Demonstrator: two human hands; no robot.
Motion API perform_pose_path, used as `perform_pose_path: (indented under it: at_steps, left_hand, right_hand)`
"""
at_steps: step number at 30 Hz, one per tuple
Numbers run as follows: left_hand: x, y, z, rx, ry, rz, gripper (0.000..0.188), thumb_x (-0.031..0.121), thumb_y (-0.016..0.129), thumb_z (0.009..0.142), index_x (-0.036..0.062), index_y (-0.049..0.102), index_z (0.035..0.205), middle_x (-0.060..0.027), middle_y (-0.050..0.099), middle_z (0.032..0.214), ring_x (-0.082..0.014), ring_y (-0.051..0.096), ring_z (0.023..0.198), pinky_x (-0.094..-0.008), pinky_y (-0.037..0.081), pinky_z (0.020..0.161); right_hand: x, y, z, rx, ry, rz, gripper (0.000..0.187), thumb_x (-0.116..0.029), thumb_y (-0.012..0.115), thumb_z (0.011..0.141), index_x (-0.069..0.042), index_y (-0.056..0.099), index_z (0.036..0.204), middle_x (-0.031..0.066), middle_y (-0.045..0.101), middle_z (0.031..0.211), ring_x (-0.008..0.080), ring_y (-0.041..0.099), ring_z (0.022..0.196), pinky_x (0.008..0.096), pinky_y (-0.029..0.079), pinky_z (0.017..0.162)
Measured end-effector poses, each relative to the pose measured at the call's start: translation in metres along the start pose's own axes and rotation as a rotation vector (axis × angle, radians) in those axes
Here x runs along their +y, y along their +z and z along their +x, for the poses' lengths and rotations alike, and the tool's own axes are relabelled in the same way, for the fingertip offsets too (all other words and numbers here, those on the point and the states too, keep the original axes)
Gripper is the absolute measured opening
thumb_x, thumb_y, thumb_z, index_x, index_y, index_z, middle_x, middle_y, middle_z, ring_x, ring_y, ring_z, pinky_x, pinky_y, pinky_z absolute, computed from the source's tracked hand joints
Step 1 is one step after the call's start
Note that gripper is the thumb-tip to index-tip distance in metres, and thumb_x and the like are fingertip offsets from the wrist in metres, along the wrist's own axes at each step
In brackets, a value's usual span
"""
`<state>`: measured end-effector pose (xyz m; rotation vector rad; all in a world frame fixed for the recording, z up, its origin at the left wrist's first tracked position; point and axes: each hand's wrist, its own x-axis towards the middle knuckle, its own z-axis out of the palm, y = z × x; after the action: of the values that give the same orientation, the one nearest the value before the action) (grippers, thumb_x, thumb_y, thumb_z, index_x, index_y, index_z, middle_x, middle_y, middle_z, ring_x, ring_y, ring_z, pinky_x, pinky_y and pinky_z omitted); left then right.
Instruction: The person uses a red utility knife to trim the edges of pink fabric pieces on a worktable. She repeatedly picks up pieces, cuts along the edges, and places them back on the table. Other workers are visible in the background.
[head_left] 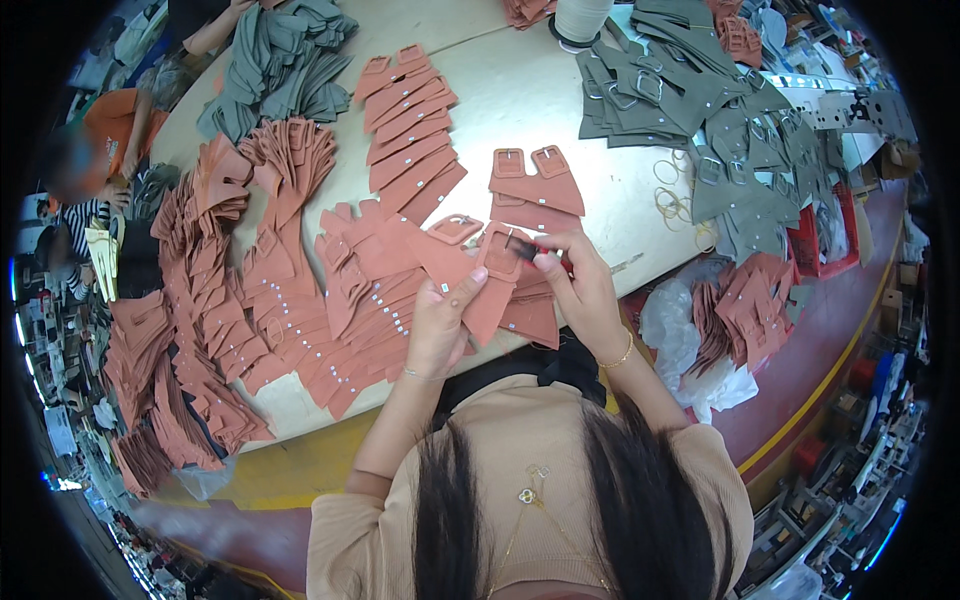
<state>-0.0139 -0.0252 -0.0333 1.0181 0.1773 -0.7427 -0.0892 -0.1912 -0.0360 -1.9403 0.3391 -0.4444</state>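
Note:
My left hand [442,322] grips a terracotta shoe-upper piece [487,308] by its edge, thumb on top. At its upper end is a square buckle [500,252] covered in the same colour. Over that buckle, my right hand [582,288] pinches a small dark tool with a red part [524,248]; its tip meets the buckle area, and its exact kind is unclear. Another covered buckle [455,229] lies just left of the held one. Beyond my hands lie overlapped pieces with two buckles [537,190]. Further terracotta pieces lie partly hidden under my hands.
Terracotta pieces fan out in rows [410,140] and heaps [205,300] across the table's left. Dark green buckled pieces [650,90] stand at the back right, near rubber bands [670,190] and a white spool [582,18]. A plastic bag [672,320] sits right. A person in orange [115,130] is far left.

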Motion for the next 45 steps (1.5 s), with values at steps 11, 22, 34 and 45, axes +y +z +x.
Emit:
perform_pose_path:
  at_steps: [11,22,34,45]
  left_hand:
    - [0.000,0.005,-0.007,0.039,0.163,0.186,0.033,0.007,0.067,0.090,-0.0037,0.057,0.119,-0.0081,0.065,0.109,-0.0114,0.062,0.094,-0.0267,0.051,0.083]
    - [-0.001,0.007,-0.010,-0.007,0.245,0.375,0.034,0.011,0.067,0.091,-0.0064,0.061,0.120,-0.0076,0.067,0.108,-0.0092,0.061,0.093,-0.0246,0.050,0.081]
    - [-0.007,0.007,-0.007,0.001,0.223,0.235,0.033,0.017,0.055,0.099,-0.0043,0.054,0.124,-0.0107,0.063,0.115,-0.0143,0.062,0.100,-0.0280,0.051,0.086]
    - [-0.025,0.009,-0.007,0.008,0.199,0.006,0.037,0.018,0.040,0.103,-0.0039,0.042,0.133,-0.0152,0.053,0.127,-0.0214,0.055,0.116,-0.0350,0.042,0.102]
  right_hand:
    - [-0.003,0.006,-0.004,0.093,-0.234,-0.172,0.025,-0.017,0.078,0.076,-0.001,0.066,0.091,0.0087,0.059,0.082,0.0238,0.060,0.069,0.0336,0.048,0.059]
    - [-0.005,0.007,-0.004,0.111,-0.273,-0.194,0.022,-0.014,0.078,0.075,-0.002,0.066,0.089,0.0081,0.060,0.083,0.0227,0.061,0.068,0.0328,0.049,0.059]
    - [0.005,0.013,-0.002,0.083,-0.080,0.176,0.025,-0.016,0.080,0.078,0.000,0.064,0.091,0.0040,0.056,0.077,0.0128,0.053,0.065,0.0259,0.044,0.057]
    - [-0.014,0.030,-0.003,-0.234,0.382,0.315,0.023,-0.022,0.076,0.084,-0.002,0.064,0.083,-0.0019,0.051,0.060,0.0056,0.042,0.057,0.0238,0.037,0.053]
